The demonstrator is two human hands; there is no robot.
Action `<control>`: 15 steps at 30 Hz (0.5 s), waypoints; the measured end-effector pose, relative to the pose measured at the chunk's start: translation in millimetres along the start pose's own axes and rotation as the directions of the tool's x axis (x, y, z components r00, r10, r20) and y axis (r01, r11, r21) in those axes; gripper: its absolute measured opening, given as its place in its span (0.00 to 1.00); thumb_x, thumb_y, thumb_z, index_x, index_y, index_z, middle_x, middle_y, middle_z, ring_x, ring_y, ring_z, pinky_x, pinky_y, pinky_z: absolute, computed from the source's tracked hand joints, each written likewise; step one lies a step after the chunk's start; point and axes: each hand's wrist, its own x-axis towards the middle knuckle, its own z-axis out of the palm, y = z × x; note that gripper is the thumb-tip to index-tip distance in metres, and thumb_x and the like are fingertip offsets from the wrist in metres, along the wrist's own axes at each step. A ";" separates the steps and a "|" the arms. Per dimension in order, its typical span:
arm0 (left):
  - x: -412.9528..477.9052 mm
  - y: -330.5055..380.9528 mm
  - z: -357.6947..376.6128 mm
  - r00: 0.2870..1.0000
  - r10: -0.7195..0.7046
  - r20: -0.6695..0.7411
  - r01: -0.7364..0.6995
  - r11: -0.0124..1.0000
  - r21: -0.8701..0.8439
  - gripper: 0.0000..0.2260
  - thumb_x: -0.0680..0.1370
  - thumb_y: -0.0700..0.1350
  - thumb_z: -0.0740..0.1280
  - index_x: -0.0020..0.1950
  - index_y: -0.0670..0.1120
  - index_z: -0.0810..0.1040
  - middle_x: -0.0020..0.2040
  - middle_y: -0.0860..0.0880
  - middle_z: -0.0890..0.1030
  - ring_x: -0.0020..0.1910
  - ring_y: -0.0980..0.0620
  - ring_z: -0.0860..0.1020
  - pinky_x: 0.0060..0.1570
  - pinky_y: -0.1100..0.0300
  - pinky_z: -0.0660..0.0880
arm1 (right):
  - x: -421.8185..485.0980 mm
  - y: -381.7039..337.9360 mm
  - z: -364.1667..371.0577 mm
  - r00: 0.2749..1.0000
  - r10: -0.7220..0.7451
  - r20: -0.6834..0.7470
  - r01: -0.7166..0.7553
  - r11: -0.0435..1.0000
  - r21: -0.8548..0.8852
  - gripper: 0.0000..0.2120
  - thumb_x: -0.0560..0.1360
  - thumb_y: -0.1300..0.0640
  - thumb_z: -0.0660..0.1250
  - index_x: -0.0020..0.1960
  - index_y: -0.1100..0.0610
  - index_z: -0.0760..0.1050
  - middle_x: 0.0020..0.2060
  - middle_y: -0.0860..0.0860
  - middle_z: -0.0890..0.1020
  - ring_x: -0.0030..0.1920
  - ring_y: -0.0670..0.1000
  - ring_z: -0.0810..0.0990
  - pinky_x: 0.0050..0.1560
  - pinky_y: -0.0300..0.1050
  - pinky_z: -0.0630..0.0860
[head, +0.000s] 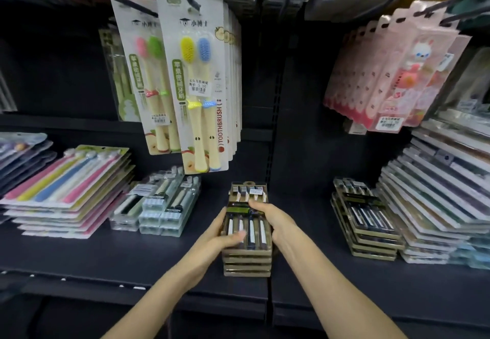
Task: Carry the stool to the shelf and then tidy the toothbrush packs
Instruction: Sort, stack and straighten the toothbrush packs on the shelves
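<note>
- Left hand (225,235): wrapped on the left edge of the stack of toothbrush packs (248,261). Fingers lie over the top face and are blurred, so I can't tell the exact finger lay.
- Right hand (275,222): clamped on the right edge, thumb over the top near the green label.
- Both hands are closed on the stack from opposite sides, and neither is nearer.
- The stack sits on the shelf (132,254) dead ahead of me, near the front lip, at the seam below the slotted upright (275,126).
- Its long axis runs straight away from me, brush heads at the far end.
- My guess is that the next move is to square it up or slide it sideways. The matching brown stack (366,222) lies to my right, well apart, with its far end angled left.
- Left of me are the clear-box packs (159,206), then the pastel flat packs (66,179), fanned and untidy.
- Behind and above are the hanging two-brush cards (196,81), whose bottom edge is just short of the stack's far end. The pink boxed packs (384,73) hang on the right.
- The stool isn't in frame.
- The pack count under my palms is unclear. Edge-of-frame stock is smeared.
</note>
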 end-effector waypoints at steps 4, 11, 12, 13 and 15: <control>-8.1 -8.6 -2.9 1.000 0.007 0.001 -0.007 0.997 0.073 0.27 0.71 0.48 0.74 0.60 0.68 0.63 0.52 0.69 0.80 0.56 0.65 0.77 0.50 0.72 0.72 | 1.5 -4.7 -5.3 0.994 -0.083 -0.070 0.062 0.963 -0.262 0.26 0.65 0.42 0.77 0.53 0.60 0.79 0.45 0.56 0.85 0.45 0.55 0.84 0.46 0.50 0.81; -12.4 -28.4 1.0 0.999 0.008 -0.037 -0.005 0.998 0.066 0.47 0.64 0.50 0.79 0.76 0.54 0.55 0.59 0.61 0.77 0.59 0.63 0.75 0.62 0.63 0.70 | -32.9 43.7 -46.7 0.966 -0.244 0.079 0.257 0.931 -0.259 0.39 0.66 0.28 0.66 0.71 0.48 0.69 0.65 0.46 0.76 0.66 0.47 0.72 0.71 0.51 0.66; -16.0 -32.8 5.2 0.999 0.034 -0.025 -0.032 0.997 0.071 0.43 0.64 0.52 0.79 0.74 0.55 0.60 0.59 0.59 0.79 0.60 0.61 0.76 0.63 0.60 0.70 | -37.9 57.2 -48.4 0.959 -0.253 0.126 0.275 0.937 -0.216 0.42 0.65 0.26 0.64 0.73 0.45 0.65 0.68 0.45 0.74 0.68 0.46 0.71 0.71 0.51 0.65; -20.3 -35.2 10.7 0.998 0.061 -0.027 -0.059 0.996 0.061 0.39 0.63 0.55 0.78 0.71 0.57 0.63 0.59 0.59 0.79 0.60 0.61 0.76 0.63 0.59 0.70 | -41.6 68.1 -45.7 0.949 -0.267 0.167 0.295 0.938 -0.180 0.39 0.67 0.26 0.62 0.73 0.43 0.64 0.68 0.44 0.74 0.68 0.45 0.71 0.71 0.51 0.65; -22.9 -38.1 20.9 0.993 0.073 -0.092 -0.077 0.996 -0.046 0.34 0.64 0.61 0.72 0.68 0.60 0.66 0.60 0.61 0.79 0.61 0.61 0.75 0.64 0.59 0.69 | -46.3 77.6 -32.7 0.933 -0.305 0.191 0.336 0.929 -0.158 0.29 0.72 0.31 0.55 0.72 0.38 0.64 0.66 0.41 0.75 0.66 0.43 0.73 0.70 0.49 0.66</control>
